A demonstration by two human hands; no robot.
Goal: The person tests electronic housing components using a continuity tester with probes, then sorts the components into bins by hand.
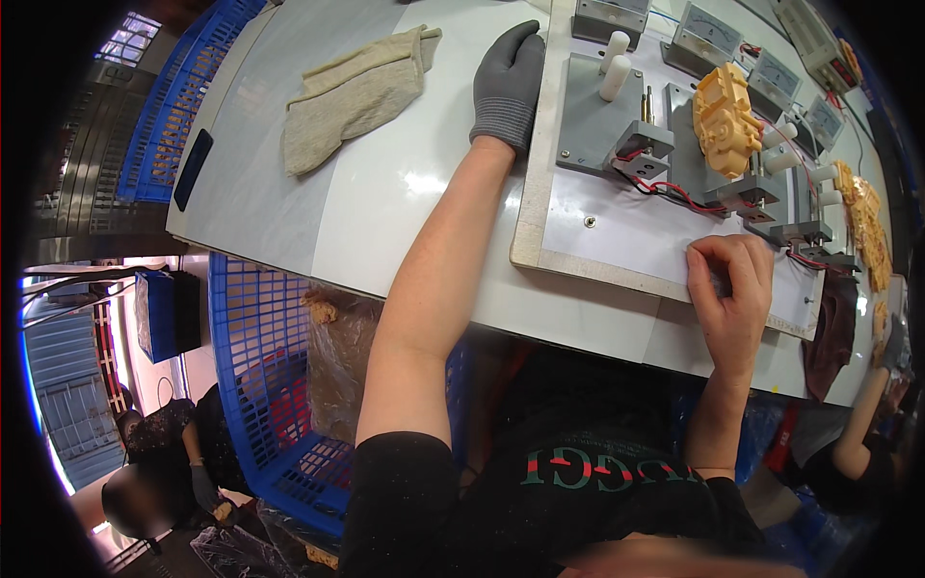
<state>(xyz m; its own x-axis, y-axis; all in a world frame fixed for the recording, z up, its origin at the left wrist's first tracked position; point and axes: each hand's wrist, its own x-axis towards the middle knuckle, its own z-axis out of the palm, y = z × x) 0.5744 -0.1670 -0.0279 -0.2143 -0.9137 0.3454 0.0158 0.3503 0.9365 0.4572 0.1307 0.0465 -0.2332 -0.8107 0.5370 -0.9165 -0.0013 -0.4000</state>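
My left hand (508,85), in a grey knitted glove, lies on the white table against the left edge of a fixture board (578,252). Its fingers stretch away from me, and I see nothing in them. Bare and curled, my right hand (734,289) rests at the board's front edge. Thumb and fingertips come together there; whatever lies inside them is hidden. Beyond it a yellow moulded plastic housing (725,120) sits upright on the fixture, among white knobs (615,77), grey blocks (644,149) and red and black wires (674,195).
A beige cloth (356,96) lies at the table's far left. Analog meters (708,37) line the board's back. More yellow housings (862,222) are at right, near a dark cloth (834,332). A blue crate (255,385) stands below the table. Other people work at lower left and far right.
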